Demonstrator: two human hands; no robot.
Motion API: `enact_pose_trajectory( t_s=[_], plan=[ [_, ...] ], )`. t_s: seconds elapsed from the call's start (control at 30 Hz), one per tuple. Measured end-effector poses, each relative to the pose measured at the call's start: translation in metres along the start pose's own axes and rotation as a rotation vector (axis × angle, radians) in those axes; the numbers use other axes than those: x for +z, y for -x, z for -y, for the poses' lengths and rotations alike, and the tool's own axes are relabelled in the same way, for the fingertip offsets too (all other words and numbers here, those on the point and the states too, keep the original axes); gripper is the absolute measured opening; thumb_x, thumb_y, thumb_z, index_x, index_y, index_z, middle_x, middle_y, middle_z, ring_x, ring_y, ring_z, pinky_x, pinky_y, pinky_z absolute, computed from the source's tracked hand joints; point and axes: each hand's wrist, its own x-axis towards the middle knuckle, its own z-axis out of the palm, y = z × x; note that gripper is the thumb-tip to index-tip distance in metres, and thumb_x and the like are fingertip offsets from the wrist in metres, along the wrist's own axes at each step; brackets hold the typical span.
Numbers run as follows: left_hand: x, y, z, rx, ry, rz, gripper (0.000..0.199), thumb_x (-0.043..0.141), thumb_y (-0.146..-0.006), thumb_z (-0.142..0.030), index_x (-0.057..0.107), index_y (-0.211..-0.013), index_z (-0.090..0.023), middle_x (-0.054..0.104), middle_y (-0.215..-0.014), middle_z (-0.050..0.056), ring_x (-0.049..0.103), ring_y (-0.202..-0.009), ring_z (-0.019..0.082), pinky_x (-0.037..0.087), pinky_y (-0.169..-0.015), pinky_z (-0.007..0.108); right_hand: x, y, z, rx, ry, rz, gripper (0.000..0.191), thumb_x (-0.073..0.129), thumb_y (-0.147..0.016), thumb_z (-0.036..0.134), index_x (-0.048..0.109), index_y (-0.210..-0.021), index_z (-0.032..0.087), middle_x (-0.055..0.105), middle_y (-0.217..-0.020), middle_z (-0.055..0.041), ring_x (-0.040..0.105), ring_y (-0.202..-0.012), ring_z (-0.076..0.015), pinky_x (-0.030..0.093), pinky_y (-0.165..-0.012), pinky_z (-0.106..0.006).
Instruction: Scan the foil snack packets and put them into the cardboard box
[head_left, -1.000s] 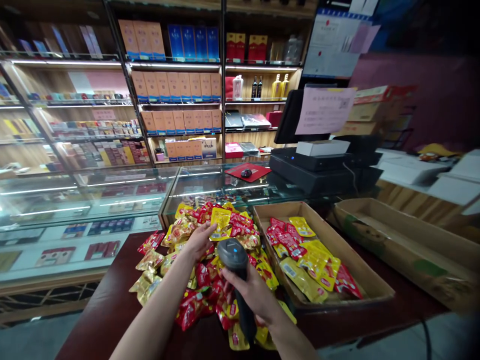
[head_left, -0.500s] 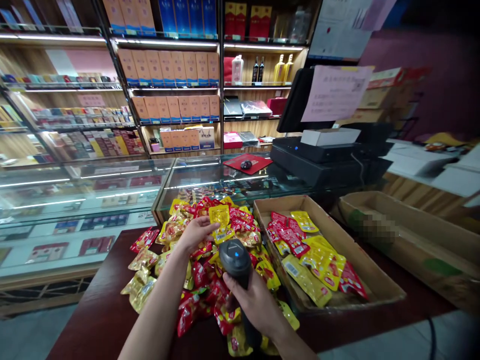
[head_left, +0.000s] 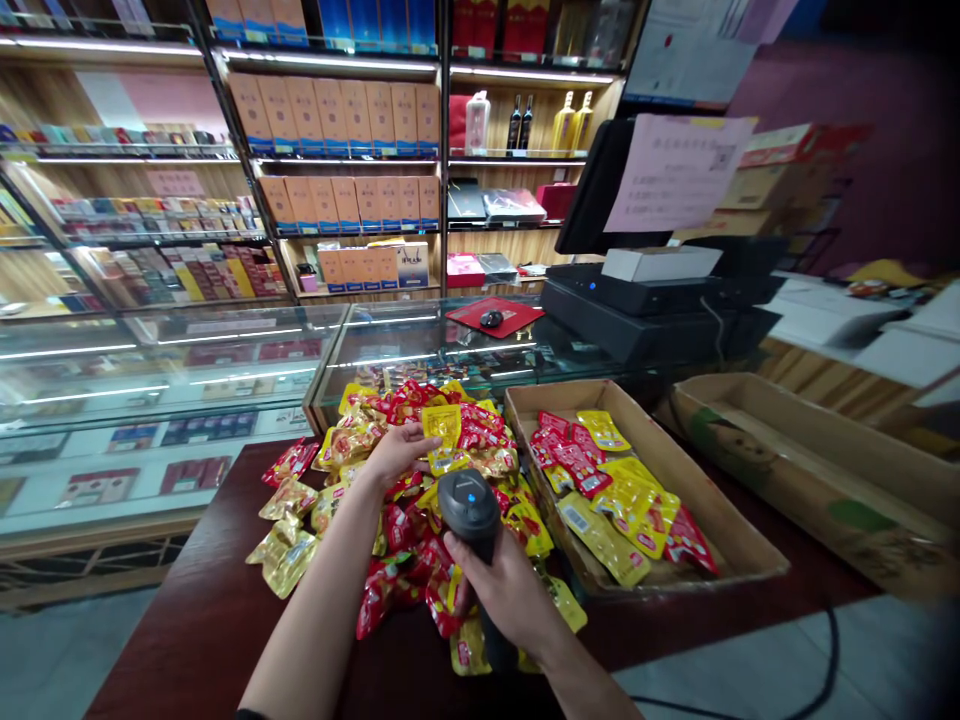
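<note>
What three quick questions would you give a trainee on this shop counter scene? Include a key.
1. What does the right hand hold?
A) a computer mouse
B) a handheld barcode scanner
C) a sheet of paper

2. True or false: the cardboard tray holds red and yellow foil packets.

3. Fill in the blank: the left hand is over the loose ____ of packets on the dark wooden counter.

Key:
1. B
2. True
3. pile
</note>
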Motion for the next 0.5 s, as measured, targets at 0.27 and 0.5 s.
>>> enact_pose_trajectory(
  t_s=[0.27,0.5],
  plan=[
    [-0.0015,0.0004,0.0039,0.001,0.006,-0.004,0.041,0.082,-0.058,-0.027,0.065,-0.092,-0.014,0.07,-0.089,0.009,0.068,-0.078,0.022,0.056,-0.057,0.027,0.0019,-0.0002,0.0012,0.007,0.016,-0.01,0.037,0.057,-0.077,0.053,0.052,-0.09,0.02,0.05,-0.045,0.0061,0.054,-0.038,-0.0151,0.045,-0.042,-0.026],
    [-0.0043,-0.0011,0.0051,0.005,-0.016,-0.021,0.039,0.081,-0.059,-0.027,0.066,-0.094,-0.014,0.071,-0.085,0.009,0.068,-0.079,0.022,0.055,-0.059,0.026,0.0022,-0.0019,0.0012,0.018,0.031,-0.014,0.035,0.057,-0.077,0.054,0.051,-0.086,0.021,0.05,-0.043,0.0055,0.055,-0.038,-0.0173,0.044,-0.042,-0.028]
  ],
)
